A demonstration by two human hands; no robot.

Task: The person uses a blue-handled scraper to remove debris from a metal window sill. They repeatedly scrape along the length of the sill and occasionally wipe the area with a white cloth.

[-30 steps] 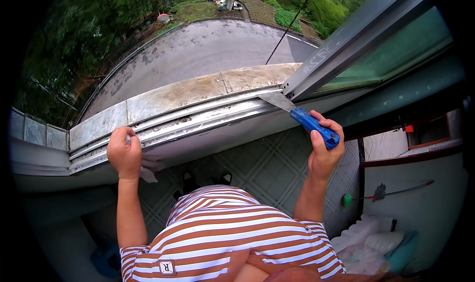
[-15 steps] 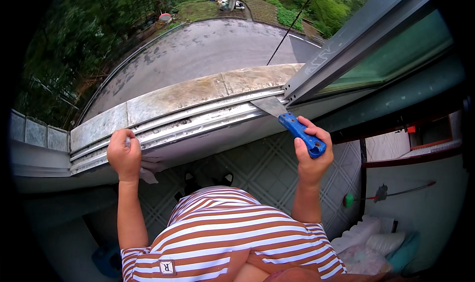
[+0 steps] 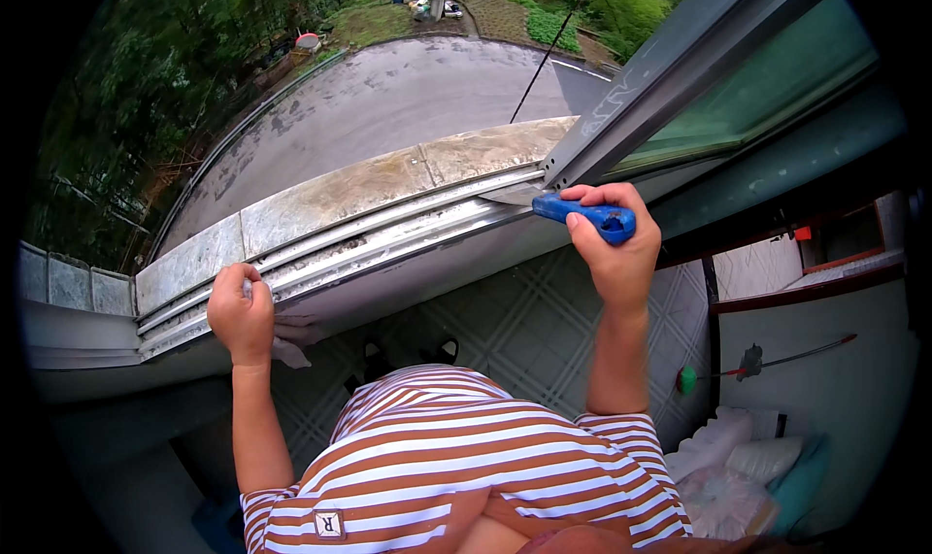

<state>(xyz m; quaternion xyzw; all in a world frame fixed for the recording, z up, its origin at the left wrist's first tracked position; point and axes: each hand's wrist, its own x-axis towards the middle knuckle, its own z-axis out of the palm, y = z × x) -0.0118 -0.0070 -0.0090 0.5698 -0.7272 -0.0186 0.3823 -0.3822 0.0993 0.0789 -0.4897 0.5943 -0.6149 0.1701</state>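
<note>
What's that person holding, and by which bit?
The right grip holds a scraper by its blue handle. The left grip holds a pale cloth-like thing, exact spot hidden.

Bright blue is the long plastic scraper handle [image 3: 589, 212] in the right hand [image 3: 623, 253] — its flat metal blade [image 3: 512, 196] grey. A crumpled whitish scrap [image 3: 291, 353] shows at the left hand [image 3: 243, 316]. Between the hands I see a silvery metal window track [image 3: 417, 235] flecked with black; just beyond, a long stone ledge [image 3: 335, 192] mottled tan and grey. Behind both hands, the short-sleeved cloth shirt [image 3: 466, 449] carries brown and white stripes — bold from where I stand.
</note>
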